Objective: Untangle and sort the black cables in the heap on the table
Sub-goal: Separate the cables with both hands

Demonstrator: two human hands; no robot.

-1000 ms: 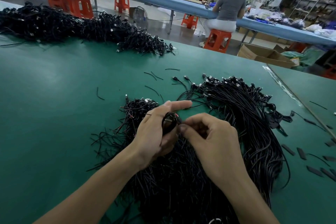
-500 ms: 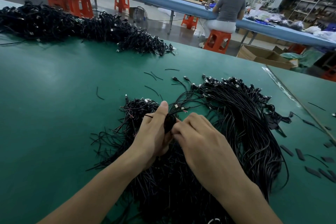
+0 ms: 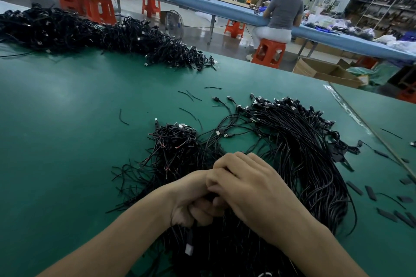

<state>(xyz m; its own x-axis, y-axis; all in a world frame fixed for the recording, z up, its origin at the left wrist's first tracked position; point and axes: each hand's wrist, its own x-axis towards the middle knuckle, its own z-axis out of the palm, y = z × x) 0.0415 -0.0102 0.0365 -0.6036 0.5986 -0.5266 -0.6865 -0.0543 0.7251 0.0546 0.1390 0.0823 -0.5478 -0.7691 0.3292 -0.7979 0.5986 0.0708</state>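
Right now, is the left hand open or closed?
Closed. The left hand has fingers curled around a black cable; its plug hangs below the fist.

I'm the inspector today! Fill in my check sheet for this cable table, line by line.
Surface: green table top.
Job's things: near heap of black cables, straighter on right, tangled on left.
Clutter: short wire offcuts beyond it; flat black strips at right.
Grippers: left hand grips one cable, plug dangling; right hand curled over it, grip hidden.
Cables: second heap along far edge.
Surroundings: person seated on orange stool; cardboard box behind table.
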